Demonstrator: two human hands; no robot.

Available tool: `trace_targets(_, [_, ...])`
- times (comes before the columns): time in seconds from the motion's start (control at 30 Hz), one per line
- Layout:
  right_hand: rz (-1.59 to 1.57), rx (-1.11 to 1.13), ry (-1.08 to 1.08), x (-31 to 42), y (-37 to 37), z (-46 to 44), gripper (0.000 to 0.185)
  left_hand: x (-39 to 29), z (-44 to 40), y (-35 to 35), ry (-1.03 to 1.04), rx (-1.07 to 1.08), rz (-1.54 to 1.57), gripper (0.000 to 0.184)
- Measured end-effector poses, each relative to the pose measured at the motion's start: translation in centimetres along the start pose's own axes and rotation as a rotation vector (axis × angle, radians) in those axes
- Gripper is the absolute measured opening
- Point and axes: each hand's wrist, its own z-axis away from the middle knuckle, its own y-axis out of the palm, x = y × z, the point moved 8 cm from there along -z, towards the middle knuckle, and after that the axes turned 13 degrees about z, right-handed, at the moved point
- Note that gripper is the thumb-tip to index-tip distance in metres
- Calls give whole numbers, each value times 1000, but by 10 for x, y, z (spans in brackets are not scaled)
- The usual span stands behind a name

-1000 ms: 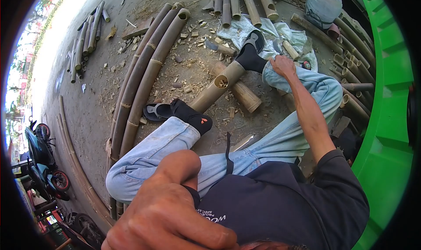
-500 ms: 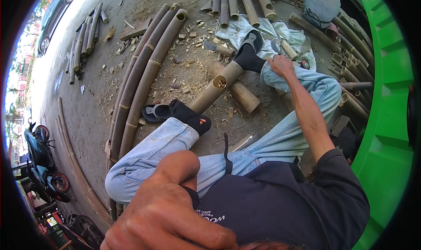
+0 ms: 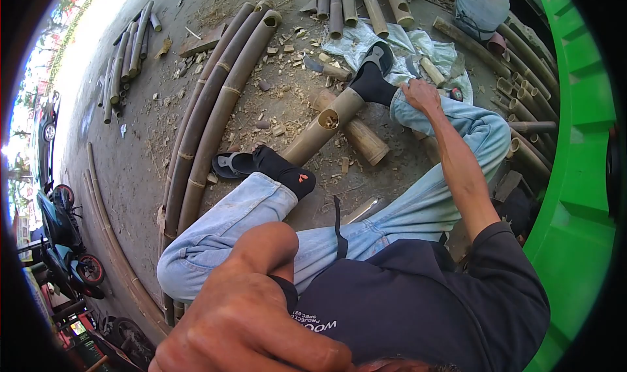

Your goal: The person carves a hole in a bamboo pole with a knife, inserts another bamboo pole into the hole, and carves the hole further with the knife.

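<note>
My right hand (image 3: pixel 422 96) is closed on the cuff of the blue jeans (image 3: pixel 480 127) at my right lower leg. Very near the camera, my left hand (image 3: pixel 255 320) is raised with the elbow bent; its fingertips are hidden below the frame. A bamboo tube (image 3: pixel 307 143) with an oval hole cut in its side lies between my feet, one end by the right ankle. It rests across a thicker bamboo piece (image 3: pixel 366 142). Wood chips (image 3: pixel 277 130) are scattered around it. A blade with a bamboo-like handle (image 3: pixel 335 71) lies beyond.
Long bamboo poles (image 3: pixel 212 114) lie left of my feet, with shorter tubes (image 3: pixel 134 48) farther off. A pale sheet (image 3: pixel 398 45), a plastic container (image 3: pixel 482 6) and stacked bamboo (image 3: pixel 532 101) are at the right, beside a green ridged panel (image 3: pixel 581 143). Motorbikes (image 3: pixel 62 241) stand far left.
The view shifts slightly. A dark vehicle at the far upper left sits differently in the view from half a second ago. Both hands keep their places.
</note>
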Motion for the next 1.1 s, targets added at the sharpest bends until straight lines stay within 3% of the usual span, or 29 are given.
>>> trace_targets(0.6, [-22,-18,-26,-1,3,-1,46,4,-4,-3,-31,-27,45,23])
trace_targets(0.8, [-24,-40,-19,0,2,0,45,3,-2,-2,47,13,30,22])
trace_targets(1.0, [-25,-84,20,-1,-2,2,43,6,-3,-4,-54,-10,49,21])
trace_targets(1.1, [-32,-90,15,-1,-3,2,43,4,-3,-2,56,22,36,21])
